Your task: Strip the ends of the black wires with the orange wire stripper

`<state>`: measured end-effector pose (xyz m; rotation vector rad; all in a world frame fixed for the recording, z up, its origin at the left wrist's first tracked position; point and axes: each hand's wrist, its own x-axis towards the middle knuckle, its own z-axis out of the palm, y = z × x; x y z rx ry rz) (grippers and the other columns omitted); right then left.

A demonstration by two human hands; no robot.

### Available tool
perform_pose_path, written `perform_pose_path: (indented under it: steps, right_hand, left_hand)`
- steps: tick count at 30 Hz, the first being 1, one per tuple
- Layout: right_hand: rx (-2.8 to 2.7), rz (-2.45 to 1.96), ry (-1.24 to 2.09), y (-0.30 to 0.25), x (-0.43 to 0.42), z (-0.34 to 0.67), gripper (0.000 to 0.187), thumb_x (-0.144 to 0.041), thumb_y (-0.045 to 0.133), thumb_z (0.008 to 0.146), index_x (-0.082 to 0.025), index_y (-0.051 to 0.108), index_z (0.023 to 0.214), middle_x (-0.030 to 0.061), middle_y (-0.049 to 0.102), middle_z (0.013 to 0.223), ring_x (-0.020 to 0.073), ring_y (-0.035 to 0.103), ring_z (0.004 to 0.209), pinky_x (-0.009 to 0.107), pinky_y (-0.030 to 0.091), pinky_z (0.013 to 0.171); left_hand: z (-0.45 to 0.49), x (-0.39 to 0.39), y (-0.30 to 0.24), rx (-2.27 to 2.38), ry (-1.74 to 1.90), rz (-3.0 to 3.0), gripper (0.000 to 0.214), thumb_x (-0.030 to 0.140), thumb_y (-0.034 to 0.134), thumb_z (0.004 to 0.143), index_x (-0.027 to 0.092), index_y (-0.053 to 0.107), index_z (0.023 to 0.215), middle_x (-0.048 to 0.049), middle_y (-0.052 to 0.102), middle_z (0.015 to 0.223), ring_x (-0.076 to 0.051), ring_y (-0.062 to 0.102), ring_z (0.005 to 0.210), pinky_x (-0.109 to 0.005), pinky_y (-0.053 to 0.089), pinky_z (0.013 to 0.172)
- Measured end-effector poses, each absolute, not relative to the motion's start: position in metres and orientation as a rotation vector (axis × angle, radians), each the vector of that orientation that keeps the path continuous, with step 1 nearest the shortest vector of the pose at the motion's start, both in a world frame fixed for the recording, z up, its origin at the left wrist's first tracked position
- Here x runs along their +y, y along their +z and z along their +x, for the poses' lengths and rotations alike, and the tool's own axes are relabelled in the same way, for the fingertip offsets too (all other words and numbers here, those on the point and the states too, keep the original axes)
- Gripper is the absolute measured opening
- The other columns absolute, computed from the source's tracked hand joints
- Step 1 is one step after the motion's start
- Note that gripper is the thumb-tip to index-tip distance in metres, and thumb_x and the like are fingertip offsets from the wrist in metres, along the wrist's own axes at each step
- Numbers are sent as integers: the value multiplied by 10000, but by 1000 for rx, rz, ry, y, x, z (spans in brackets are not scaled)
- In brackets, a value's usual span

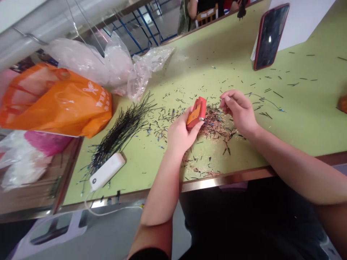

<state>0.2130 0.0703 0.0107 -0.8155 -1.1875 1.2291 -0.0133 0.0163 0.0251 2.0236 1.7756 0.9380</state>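
Left hand [180, 135] has its fingers wrapped round a small red-orange handheld tool [196, 113], which sits over a heap of fine copper wire strands [214, 122] mid-bench [238, 159]. Right hand [238, 112] is just beside it, fingers curled narrow, can't tell if a thin wire is pinched there. Black wire bundle [121, 124] lies to the left. Risk: a slip of the tool could nick fingers, and a careless sweep could knock cut bits off the bench edge. Orange plastic bag [56, 101] has white print, too blurred to read; white power bank [107, 171] shows no readable brand
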Motion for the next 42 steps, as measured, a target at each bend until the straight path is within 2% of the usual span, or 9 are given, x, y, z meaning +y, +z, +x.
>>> perform_pose_path:
  steps: [5,10,15,20,26,30,34,38,42]
  right_hand:
    - [-1207,-789,1236,9,72,213,287,-538,754,973,-259,692,964,-12,676,820,105,554,668,267,506,631]
    - [-1339,-644,1211,14,65,210,328,-576,728,991,-251,682,1001,4,701,847,114,616,703,280,552,669]
    - [-1480,-586,945,22,45,205,316,-570,618,1056,-258,663,1028,28,724,860,156,713,795,321,606,728]
    - [-1756,-701,830,22,37,206,242,-476,549,1093,-275,682,1074,46,782,962,178,767,851,344,626,794]
    - [-1786,-874,611,22,46,213,183,-321,520,1090,-255,690,1078,64,799,970,202,775,924,357,606,830]
    - [-1821,-761,549,23,45,214,213,-252,482,1084,-251,695,1096,59,815,976,193,787,905,335,602,795]
    - [-1946,-744,528,20,47,213,215,-242,505,1058,-250,719,1075,50,825,974,184,778,836,320,595,753]
    - [-1888,-900,483,21,51,216,225,-267,501,1064,-243,725,1073,67,821,964,207,779,882,337,594,770]
    - [-1894,-829,530,23,47,216,217,-276,516,1060,-261,731,1083,60,821,987,204,781,899,337,608,804]
  left_hand:
    - [-14,17,25,1604,1081,1858,862,796,651,895,229,581,1541,-186,711,1418,-372,702,1258,-519,550,1093]
    - [0,13,25,1001,1051,1181,1045,960,334,903,175,522,1567,-190,788,1222,-338,784,1071,-498,647,913]
    - [7,13,21,917,994,1011,1013,909,462,916,161,475,1600,-169,804,1153,-317,797,1039,-462,666,887]
    - [6,15,13,972,972,1108,904,862,560,913,189,582,1517,-142,814,1092,-281,804,975,-389,666,812]
    - [4,12,15,1080,929,1218,813,871,531,921,228,674,1398,-140,808,1162,-281,799,997,-369,644,779]
    - [4,11,16,1098,939,1234,804,872,538,917,231,677,1382,-145,804,1200,-283,798,1007,-382,642,820]
    - [4,12,14,1100,946,1234,818,888,536,903,214,700,1337,-154,807,1191,-277,800,986,-378,642,821]
    - [3,12,13,1121,921,1241,839,900,519,901,215,696,1353,-156,808,1189,-278,798,987,-367,636,781]
    - [4,12,13,1114,941,1240,827,886,546,899,237,670,1397,-143,811,1170,-280,795,1010,-377,637,811]
